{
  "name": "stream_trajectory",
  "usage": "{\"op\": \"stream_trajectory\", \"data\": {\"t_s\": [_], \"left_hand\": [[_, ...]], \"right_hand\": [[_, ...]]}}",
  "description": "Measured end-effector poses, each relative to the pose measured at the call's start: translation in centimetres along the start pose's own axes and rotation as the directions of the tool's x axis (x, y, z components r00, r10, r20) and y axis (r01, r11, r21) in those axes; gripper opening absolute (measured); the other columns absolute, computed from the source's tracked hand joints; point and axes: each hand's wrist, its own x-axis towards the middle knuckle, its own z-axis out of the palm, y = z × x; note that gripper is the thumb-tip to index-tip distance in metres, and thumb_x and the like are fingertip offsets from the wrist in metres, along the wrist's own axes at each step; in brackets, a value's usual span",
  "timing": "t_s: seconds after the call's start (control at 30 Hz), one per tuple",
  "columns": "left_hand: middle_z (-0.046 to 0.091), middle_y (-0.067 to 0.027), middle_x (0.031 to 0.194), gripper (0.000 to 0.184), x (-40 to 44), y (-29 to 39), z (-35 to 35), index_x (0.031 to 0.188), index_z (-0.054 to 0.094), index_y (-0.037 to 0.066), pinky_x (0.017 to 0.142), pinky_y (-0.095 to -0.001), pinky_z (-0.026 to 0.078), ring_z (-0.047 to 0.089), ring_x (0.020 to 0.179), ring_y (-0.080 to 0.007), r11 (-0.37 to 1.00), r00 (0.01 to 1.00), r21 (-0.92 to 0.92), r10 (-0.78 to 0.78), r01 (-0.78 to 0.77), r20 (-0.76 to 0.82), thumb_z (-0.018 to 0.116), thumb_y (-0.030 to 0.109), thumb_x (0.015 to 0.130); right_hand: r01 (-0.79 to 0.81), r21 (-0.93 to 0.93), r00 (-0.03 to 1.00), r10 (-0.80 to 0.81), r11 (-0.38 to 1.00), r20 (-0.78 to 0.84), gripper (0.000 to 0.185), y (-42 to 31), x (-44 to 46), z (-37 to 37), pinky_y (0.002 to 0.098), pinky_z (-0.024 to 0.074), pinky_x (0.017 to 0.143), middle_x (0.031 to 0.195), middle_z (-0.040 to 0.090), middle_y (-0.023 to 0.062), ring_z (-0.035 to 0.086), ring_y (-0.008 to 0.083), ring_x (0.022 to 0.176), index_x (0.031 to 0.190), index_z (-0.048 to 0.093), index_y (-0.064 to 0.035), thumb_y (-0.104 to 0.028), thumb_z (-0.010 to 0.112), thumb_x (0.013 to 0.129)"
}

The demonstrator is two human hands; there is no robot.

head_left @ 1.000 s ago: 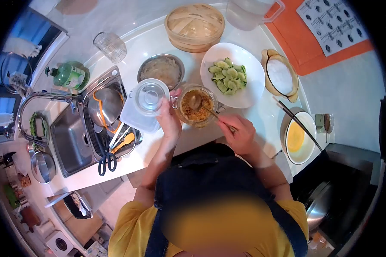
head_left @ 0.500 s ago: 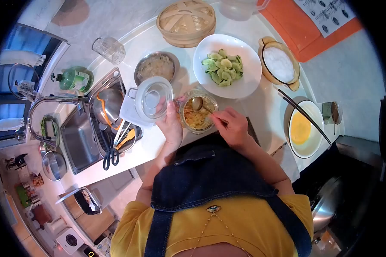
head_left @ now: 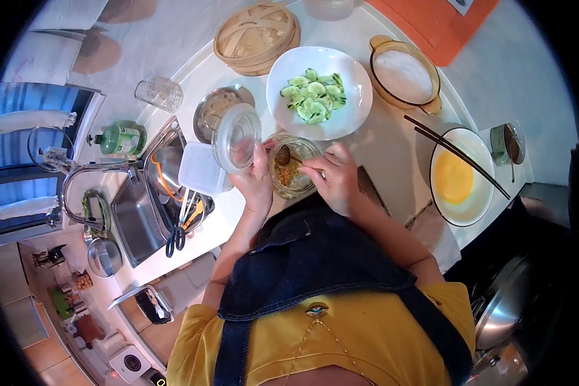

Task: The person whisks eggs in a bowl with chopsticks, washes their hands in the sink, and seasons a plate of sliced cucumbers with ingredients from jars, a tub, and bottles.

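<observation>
My left hand (head_left: 254, 185) is closed on a clear glass lid (head_left: 226, 145), held tilted beside a glass jar (head_left: 307, 148). Yellow-brown chopped contents (head_left: 285, 174) show inside the jar. The fingers of my right hand (head_left: 336, 179) pinch the handle of a metal spoon (head_left: 283, 154), whose bowl is at the jar's opening. Whether my left fingers also touch the jar is hidden. Just beyond the jar lies a white plate (head_left: 360, 116) of sliced cucumber (head_left: 315, 96). A metal bowl (head_left: 202, 119) with pale shreds sits behind the lid, partly covered by it.
A bamboo steamer (head_left: 254, 38) and a glass pot of white contents (head_left: 402, 76) stand at the back. To the right, chopsticks (head_left: 457, 154) rest across a bowl of beaten egg (head_left: 453, 177). The sink (head_left: 138, 219) and a white container (head_left: 201, 168) are at left.
The whole view has shifted and turned slightly. The spoon has turned, its bowl now looking darker and nearer the jar's left side. Both hands keep their holds.
</observation>
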Motion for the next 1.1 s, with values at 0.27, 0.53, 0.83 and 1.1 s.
{"op": "stream_trajectory", "data": {"t_s": [0.27,0.53,0.83,1.1], "left_hand": [[0.057,-0.0147,0.093,0.027,-0.7,0.0,1.1,0.104,0.046,-0.011,0.070,-0.0296,0.051,0.062,0.077,-0.0199,0.999,0.995,0.045,-0.012,0.017,-0.096,0.056,0.006,0.085],[0.057,-0.0141,0.093,0.026,-0.8,0.5,1.2,0.105,0.046,-0.009,0.073,-0.0308,0.050,0.061,0.081,-0.0198,1.000,0.998,0.022,-0.009,0.010,-0.059,0.053,0.008,0.087],[0.059,-0.0144,0.086,0.029,-0.9,0.0,0.3,0.108,0.043,-0.011,0.073,-0.0299,0.049,0.061,0.079,-0.0203,0.999,0.995,0.053,0.019,-0.014,-0.095,0.050,0.011,0.090],[0.061,-0.0141,0.085,0.027,-1.0,0.0,0.6,0.106,0.045,-0.011,0.071,-0.0283,0.050,0.061,0.078,-0.0183,0.999,0.992,-0.047,0.006,-0.012,-0.128,0.051,0.009,0.089]], "right_hand": [[-0.026,0.089,0.992,0.037,0.996,-0.119,0.015,1.1,-0.9,0.6,0.0329,0.0397,0.064,0.068,0.056,0.0071,0.049,0.0234,0.071,0.078,0.063,-0.0053,-0.008,0.072,0.067],[-0.057,0.232,0.991,0.083,0.971,-0.104,0.013,1.0,-1.0,1.0,0.0322,0.0429,0.065,0.073,0.057,0.0090,0.052,0.0236,0.073,0.080,0.063,-0.0036,-0.006,0.070,0.069],[-0.054,0.345,0.993,0.088,0.937,-0.084,0.013,0.6,-1.0,0.6,0.0299,0.0452,0.062,0.074,0.060,0.0084,0.055,0.0213,0.071,0.081,0.063,-0.0020,0.000,0.068,0.069],[-0.208,0.441,0.960,0.268,0.873,-0.078,0.006,0.1,-1.3,0.2,0.0280,0.0461,0.060,0.076,0.063,0.0091,0.057,0.0191,0.064,0.076,0.061,-0.0011,-0.002,0.066,0.073]]}}
